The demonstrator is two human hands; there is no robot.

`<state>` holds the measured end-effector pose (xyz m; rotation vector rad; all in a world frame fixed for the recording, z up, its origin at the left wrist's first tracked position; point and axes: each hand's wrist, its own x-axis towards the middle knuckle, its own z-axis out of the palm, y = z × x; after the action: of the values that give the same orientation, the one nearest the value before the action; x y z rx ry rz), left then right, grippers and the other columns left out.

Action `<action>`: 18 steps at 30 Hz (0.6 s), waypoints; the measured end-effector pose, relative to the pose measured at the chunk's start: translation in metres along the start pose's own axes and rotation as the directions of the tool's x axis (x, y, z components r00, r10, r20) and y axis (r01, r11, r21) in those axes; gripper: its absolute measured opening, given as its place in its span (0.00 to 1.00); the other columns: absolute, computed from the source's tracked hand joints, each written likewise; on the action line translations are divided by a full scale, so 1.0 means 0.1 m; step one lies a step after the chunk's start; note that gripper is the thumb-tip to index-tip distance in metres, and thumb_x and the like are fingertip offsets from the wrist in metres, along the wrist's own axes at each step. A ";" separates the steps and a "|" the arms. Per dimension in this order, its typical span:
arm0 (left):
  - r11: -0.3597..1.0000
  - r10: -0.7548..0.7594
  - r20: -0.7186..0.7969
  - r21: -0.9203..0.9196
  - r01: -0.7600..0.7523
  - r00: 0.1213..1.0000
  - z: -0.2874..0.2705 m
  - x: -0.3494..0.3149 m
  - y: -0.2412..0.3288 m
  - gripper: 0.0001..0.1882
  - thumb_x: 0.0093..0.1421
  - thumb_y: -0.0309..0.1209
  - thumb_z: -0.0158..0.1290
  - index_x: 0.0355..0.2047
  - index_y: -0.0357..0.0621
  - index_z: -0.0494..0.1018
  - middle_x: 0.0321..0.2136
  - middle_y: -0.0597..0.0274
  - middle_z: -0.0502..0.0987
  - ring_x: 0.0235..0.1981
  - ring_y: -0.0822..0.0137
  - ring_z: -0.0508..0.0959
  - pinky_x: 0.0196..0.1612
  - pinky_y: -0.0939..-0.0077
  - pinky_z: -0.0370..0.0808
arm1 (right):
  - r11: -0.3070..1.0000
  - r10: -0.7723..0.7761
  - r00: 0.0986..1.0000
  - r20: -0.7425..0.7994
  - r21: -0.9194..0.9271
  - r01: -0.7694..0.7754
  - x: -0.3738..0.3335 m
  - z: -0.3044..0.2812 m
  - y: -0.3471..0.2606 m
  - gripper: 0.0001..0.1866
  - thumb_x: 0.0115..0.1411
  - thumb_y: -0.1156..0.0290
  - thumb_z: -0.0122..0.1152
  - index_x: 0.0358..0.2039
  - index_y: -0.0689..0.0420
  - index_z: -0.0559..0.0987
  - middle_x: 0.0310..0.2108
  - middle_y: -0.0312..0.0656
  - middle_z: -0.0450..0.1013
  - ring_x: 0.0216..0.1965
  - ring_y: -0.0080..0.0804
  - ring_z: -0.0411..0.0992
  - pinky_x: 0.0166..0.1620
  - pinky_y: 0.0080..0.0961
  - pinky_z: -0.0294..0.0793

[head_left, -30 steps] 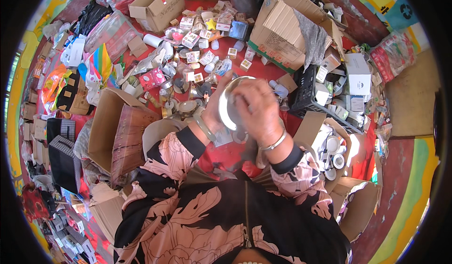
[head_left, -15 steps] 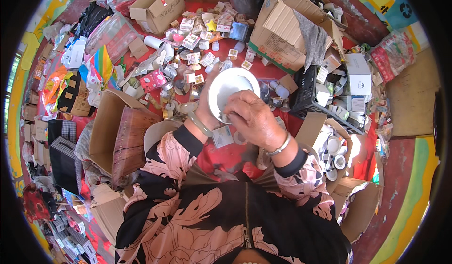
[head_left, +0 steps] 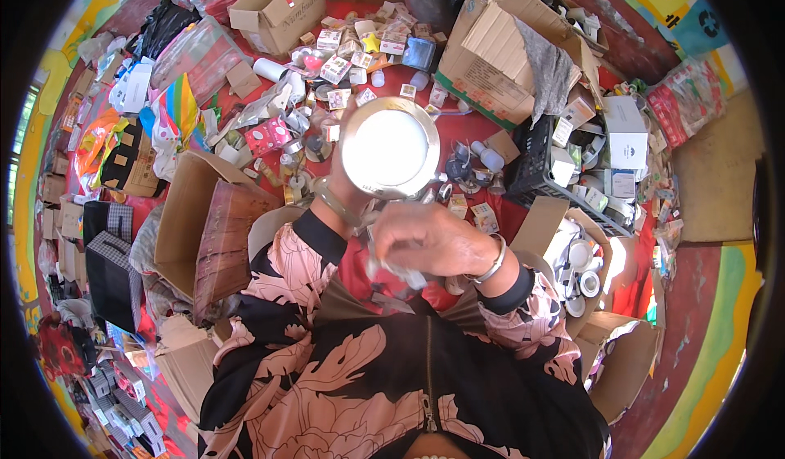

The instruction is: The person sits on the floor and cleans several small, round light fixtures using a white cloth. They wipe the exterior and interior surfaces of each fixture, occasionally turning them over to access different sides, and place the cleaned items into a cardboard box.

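My left hand (head_left: pixel 342 182) grips a round white disc-shaped fitting (head_left: pixel 391 152) with a pale metallic rim; its face is very bright and shows no detail. Most of the left fingers are hidden behind it. Just below the disc, apart from it, is my right hand (head_left: pixel 437 242), blurred by motion with its fingers curled inward. Under those fingers shows a whitish crumpled bit (head_left: pixel 402 277); I cannot make out what it is.
Small printed boxes (head_left: pixel 335 69) and loose parts cover the red ground ahead. A black crate (head_left: pixel 536 177) of boxes stands at right, beside a carton (head_left: pixel 540 222) of white round parts. Open cardboard boxes (head_left: pixel 181 222) flank my left arm; a large carton (head_left: pixel 486 74) stands far right.
The disc has shifted slightly left and down, and its face now looks much brighter. My right hand has left the disc and dropped toward my lap.
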<state>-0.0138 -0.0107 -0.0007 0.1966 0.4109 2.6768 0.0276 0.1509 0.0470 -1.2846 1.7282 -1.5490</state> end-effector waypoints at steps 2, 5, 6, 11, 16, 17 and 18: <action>0.981 0.093 0.007 0.169 -0.093 0.996 -0.09 -0.04 -0.02 0.24 0.62 0.46 0.40 0.50 0.40 0.64 0.44 0.55 0.73 0.44 0.61 0.74 0.47 0.66 0.74 | 0.993 0.037 0.998 0.049 0.106 -0.042 -0.02 -0.05 -0.06 0.07 0.46 0.84 0.56 0.27 0.58 0.74 0.30 0.40 0.71 0.35 0.33 0.70 0.38 0.24 0.69; 0.885 0.218 0.050 0.410 -0.219 0.975 -0.24 -0.07 -0.01 0.22 0.63 0.42 0.40 0.52 0.41 0.62 0.46 0.56 0.71 0.46 0.63 0.73 0.48 0.68 0.73 | 0.966 0.053 0.998 -0.033 0.255 -0.043 -0.08 -0.16 0.01 0.09 0.46 0.86 0.53 0.28 0.60 0.74 0.33 0.38 0.72 0.35 0.25 0.70 0.40 0.22 0.69; 0.834 0.263 0.064 0.487 -0.261 0.963 -0.26 -0.10 0.01 0.21 0.63 0.41 0.40 0.53 0.42 0.62 0.47 0.57 0.70 0.47 0.63 0.73 0.48 0.68 0.73 | 0.941 0.119 0.991 -0.061 0.326 -0.093 -0.10 -0.18 0.06 0.09 0.46 0.87 0.52 0.28 0.61 0.74 0.33 0.37 0.72 0.35 0.23 0.69 0.40 0.21 0.68; 0.911 0.232 0.164 0.308 -0.273 0.959 -0.31 -0.16 0.09 0.20 0.64 0.37 0.39 0.54 0.43 0.60 0.49 0.57 0.69 0.48 0.64 0.72 0.49 0.68 0.72 | 0.852 0.297 0.917 -0.267 0.507 -0.129 -0.18 -0.24 0.23 0.11 0.44 0.85 0.42 0.25 0.62 0.74 0.26 0.35 0.70 0.28 0.21 0.67 0.34 0.17 0.67; 0.973 0.201 0.094 0.100 -0.210 0.975 -0.42 -0.15 0.06 0.21 0.64 0.39 0.37 0.54 0.43 0.60 0.48 0.56 0.69 0.47 0.62 0.72 0.48 0.66 0.73 | 0.733 0.412 0.818 -0.401 0.679 -0.037 -0.17 -0.29 0.31 0.09 0.47 0.82 0.44 0.24 0.61 0.75 0.22 0.34 0.69 0.22 0.19 0.63 0.29 0.16 0.64; 0.973 0.210 0.080 0.083 -0.216 0.974 -0.43 -0.17 0.06 0.21 0.64 0.40 0.37 0.54 0.43 0.60 0.48 0.56 0.69 0.47 0.62 0.72 0.48 0.66 0.73 | 0.719 0.436 0.797 -0.417 0.695 -0.030 -0.15 -0.29 0.27 0.08 0.49 0.81 0.45 0.24 0.60 0.75 0.22 0.33 0.68 0.21 0.18 0.62 0.28 0.16 0.64; 0.975 0.210 0.079 0.064 -0.215 0.975 -0.46 -0.14 0.06 0.21 0.65 0.40 0.36 0.54 0.43 0.60 0.48 0.56 0.69 0.47 0.62 0.73 0.48 0.66 0.73 | 0.705 0.521 0.691 -0.501 0.709 -0.017 -0.09 -0.23 0.20 0.04 0.55 0.77 0.51 0.30 0.59 0.75 0.23 0.31 0.68 0.22 0.15 0.61 0.28 0.14 0.63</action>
<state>-0.0127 -0.0337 -0.0438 0.3769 0.4898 2.8556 0.0061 0.1685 0.0318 -0.0290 1.3753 -2.2914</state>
